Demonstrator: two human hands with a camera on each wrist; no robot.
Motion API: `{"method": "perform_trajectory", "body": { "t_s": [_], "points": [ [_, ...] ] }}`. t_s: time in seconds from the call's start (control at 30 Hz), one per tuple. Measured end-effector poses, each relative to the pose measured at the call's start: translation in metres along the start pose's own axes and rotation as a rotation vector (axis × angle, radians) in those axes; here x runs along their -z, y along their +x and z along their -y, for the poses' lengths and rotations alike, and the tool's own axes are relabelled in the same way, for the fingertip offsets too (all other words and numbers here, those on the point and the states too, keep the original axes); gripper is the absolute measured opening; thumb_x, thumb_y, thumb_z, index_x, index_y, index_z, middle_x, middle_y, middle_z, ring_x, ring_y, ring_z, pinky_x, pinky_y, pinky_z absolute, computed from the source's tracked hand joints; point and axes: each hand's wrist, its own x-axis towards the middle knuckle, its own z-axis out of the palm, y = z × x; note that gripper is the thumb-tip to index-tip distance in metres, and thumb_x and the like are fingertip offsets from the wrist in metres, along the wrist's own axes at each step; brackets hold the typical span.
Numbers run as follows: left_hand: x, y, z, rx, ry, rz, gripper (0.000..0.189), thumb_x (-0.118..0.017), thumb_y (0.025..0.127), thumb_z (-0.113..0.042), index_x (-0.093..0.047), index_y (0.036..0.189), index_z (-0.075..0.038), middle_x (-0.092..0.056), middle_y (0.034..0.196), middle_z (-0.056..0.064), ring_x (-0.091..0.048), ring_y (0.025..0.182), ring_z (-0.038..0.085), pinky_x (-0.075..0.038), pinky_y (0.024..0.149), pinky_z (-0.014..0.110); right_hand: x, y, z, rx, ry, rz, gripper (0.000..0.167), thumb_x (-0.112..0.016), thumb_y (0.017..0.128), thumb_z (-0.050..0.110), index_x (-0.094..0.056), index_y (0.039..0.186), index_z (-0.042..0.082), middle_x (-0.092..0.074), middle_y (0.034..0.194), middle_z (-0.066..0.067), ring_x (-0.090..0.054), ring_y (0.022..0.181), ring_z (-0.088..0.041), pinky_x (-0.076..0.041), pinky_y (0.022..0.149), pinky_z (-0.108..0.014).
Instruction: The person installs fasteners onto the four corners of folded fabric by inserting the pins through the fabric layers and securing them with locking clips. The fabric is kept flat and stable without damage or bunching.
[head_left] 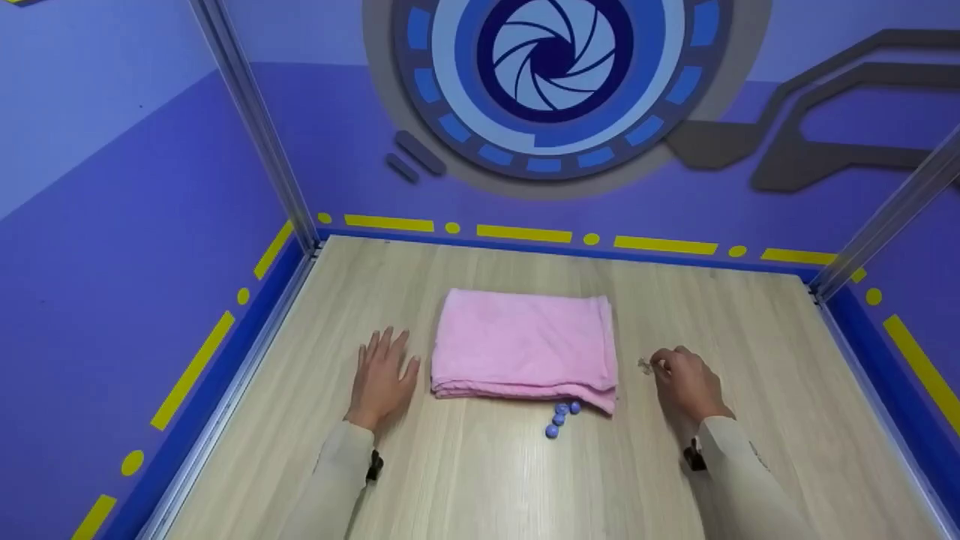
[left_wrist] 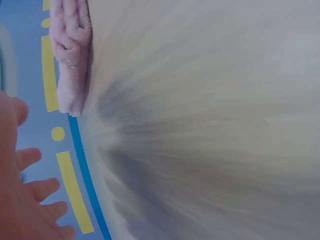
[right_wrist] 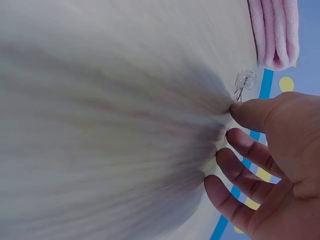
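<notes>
A folded pink towel [head_left: 525, 337] lies on the table between the hands. My left hand [head_left: 382, 379] rests on the tabletop to its left, fingers straight and spread, holding nothing. To the towel's right, my right hand [head_left: 688, 381] has curled fingers with their tips down at the table. Its thumb and a finger appear to pinch the thin metal end of a small clear plastic piece [right_wrist: 245, 80]. The thumb partly hides that end. Several small round blue beads [head_left: 559, 419] lie against and just in front of the towel's near right edge.
The wood-grain table [head_left: 480, 480] is bordered by blue-purple panels [head_left: 337, 135] at the back and sides. Metal posts [head_left: 259, 124] stand at the rear corners. Dark wrist devices [head_left: 695, 455] sit under both sleeves.
</notes>
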Motion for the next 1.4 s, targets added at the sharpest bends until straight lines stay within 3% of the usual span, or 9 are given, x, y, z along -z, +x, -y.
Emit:
{"method": "perform_trajectory", "body": {
  "t_s": [0.17,0.33,0.6,1.0,1.2,1.4],
  "points": [
    [0.000,0.010,-0.013,-0.077,-0.041,-0.046,0.038,-0.068,0.098,-0.017,-0.065,0.132,0.001,-0.055,0.144,0.028,-0.047,0.136,0.050,-0.035,0.113,0.066,0.003,-0.001,-0.003,-0.043,0.022,0.017,0.013,-0.066,0.096,0.006,-0.071,0.107,0.001,-0.064,0.094,-0.012,-0.063,0.083,-0.028,-0.055,0.070,-0.052],
    [-0.003,0.021,-0.038,-0.173,-0.087,-0.061,0.027,-0.070,0.096,-0.010,-0.071,0.121,0.001,-0.061,0.136,0.026,-0.056,0.129,0.045,-0.044,0.110,0.057,0.004,-0.011,-0.008,-0.097,0.077,0.021,0.012,-0.064,0.097,0.010,-0.070,0.105,0.003,-0.068,0.099,-0.013,-0.064,0.084,-0.027,-0.054,0.072,-0.052],
    [-0.010,0.039,-0.082,-0.377,-0.163,-0.082,0.026,-0.069,0.095,-0.007,-0.071,0.120,0.000,-0.065,0.129,0.026,-0.062,0.121,0.041,-0.051,0.103,0.052,0.007,-0.030,-0.012,-0.131,0.157,-0.104,0.006,-0.066,0.096,0.008,-0.069,0.101,0.007,-0.073,0.101,-0.014,-0.065,0.080,-0.025,-0.051,0.066,-0.042],
    [-0.033,0.052,-0.143,-0.469,-0.163,0.029,0.024,-0.066,0.098,-0.012,-0.073,0.120,-0.005,-0.066,0.133,0.020,-0.063,0.123,0.034,-0.052,0.105,0.043,0.016,-0.038,-0.014,-0.177,0.151,-0.163,0.014,-0.066,0.096,0.009,-0.067,0.110,0.007,-0.072,0.102,-0.011,-0.068,0.086,-0.028,-0.050,0.068,-0.042],
    [-0.048,0.048,-0.166,-0.518,-0.132,0.076,0.027,-0.066,0.098,-0.014,-0.071,0.124,-0.008,-0.065,0.135,0.018,-0.063,0.124,0.031,-0.051,0.106,0.039,0.018,-0.045,-0.016,-0.173,0.150,-0.184,0.013,-0.067,0.096,0.010,-0.066,0.109,0.009,-0.073,0.101,-0.011,-0.069,0.085,-0.028,-0.048,0.066,-0.039],
    [-0.059,0.043,-0.190,-0.534,-0.141,0.133,0.041,-0.064,0.099,-0.019,-0.062,0.139,-0.011,-0.060,0.143,0.017,-0.061,0.128,0.030,-0.049,0.107,0.038,0.022,-0.053,-0.019,-0.184,0.129,-0.189,0.012,-0.065,0.097,0.011,-0.067,0.109,0.008,-0.072,0.101,-0.012,-0.067,0.083,-0.027,-0.046,0.063,-0.036]
  ]
}}
